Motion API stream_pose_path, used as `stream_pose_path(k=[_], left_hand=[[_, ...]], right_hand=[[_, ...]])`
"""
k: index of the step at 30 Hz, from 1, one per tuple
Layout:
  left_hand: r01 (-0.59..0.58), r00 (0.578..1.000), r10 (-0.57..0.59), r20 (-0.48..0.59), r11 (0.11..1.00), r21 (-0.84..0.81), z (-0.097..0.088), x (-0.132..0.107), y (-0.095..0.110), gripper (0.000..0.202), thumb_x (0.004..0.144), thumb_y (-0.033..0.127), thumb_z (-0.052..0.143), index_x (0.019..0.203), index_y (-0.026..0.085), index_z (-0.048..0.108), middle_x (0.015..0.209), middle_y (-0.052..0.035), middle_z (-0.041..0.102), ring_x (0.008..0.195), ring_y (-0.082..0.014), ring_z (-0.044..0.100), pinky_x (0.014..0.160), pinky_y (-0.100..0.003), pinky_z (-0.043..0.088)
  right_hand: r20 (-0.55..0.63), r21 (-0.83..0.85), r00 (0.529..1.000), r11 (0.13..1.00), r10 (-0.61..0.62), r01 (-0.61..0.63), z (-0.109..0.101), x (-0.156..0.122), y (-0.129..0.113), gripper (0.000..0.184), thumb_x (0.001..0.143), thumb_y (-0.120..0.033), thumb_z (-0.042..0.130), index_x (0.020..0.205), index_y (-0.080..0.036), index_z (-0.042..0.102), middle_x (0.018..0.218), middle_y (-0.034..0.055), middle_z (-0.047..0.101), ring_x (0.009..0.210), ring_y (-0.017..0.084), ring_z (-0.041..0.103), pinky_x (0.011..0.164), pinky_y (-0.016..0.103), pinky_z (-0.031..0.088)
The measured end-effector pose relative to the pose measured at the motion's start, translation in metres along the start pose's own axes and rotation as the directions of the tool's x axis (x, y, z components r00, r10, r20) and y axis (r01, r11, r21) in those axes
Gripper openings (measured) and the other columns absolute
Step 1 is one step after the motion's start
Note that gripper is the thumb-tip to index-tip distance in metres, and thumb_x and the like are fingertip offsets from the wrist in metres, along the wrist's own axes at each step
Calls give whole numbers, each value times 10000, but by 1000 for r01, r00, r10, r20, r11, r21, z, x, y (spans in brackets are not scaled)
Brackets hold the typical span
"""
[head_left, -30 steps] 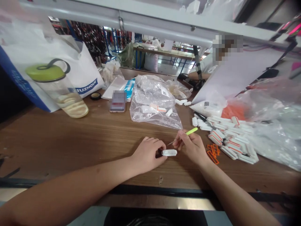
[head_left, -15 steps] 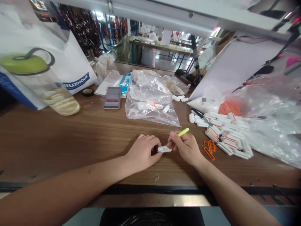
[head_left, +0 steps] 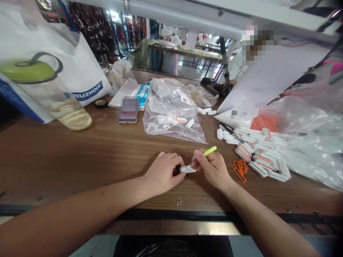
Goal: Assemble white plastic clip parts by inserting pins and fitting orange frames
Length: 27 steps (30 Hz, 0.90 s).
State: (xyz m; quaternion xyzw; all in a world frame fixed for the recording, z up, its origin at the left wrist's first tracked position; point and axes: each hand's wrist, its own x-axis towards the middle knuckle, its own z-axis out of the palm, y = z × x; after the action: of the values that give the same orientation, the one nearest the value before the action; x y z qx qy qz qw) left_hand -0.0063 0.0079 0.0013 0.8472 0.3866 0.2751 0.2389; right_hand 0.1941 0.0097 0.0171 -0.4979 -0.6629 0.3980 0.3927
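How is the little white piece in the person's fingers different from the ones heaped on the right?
The white piece is a single one, pinched in the left hand, with the green-handled tool in the right hand at it. The pile lies loose on the table, untouched. The held piece looks plain white, while several in the pile show orange edging. Both are small, white and oblong.
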Motion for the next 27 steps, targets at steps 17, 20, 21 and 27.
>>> stream_pose_path(k=[17,20,21,27], left_hand=[[-18,1000,18,-7,1000,22,1,0,-1,108,847,277,643,859,200,567,796,26,603,777,-172,571,749,-340,362],[-18,1000,18,-8,1000,20,1,-1,-2,105,847,274,642,861,204,566,808,23,607,787,-176,572,754,-343,367],[-18,1000,18,-8,1000,21,1,-1,-2,106,845,273,644,861,204,565,809,22,608,790,-177,573,755,-344,368],[-13,1000,13,-4,1000,26,0,-1,-1,114,845,283,644,858,206,561,806,16,615,790,-186,579,751,-350,375]], right_hand=[[-29,-13,999,1000,-27,27,1,1,0,411,969,-449,498,713,-160,641,603,21,662,523,115,612,525,206,481],[-23,-19,999,999,-32,32,1,0,1,416,969,-448,499,705,-160,642,605,22,661,525,117,610,522,209,478],[-21,-22,999,999,-36,36,1,0,1,417,969,-449,499,703,-161,641,604,22,660,523,117,608,520,209,476],[-12,-62,999,997,-47,46,0,-2,0,409,976,-438,490,711,-163,636,624,25,665,539,122,612,538,218,479]])
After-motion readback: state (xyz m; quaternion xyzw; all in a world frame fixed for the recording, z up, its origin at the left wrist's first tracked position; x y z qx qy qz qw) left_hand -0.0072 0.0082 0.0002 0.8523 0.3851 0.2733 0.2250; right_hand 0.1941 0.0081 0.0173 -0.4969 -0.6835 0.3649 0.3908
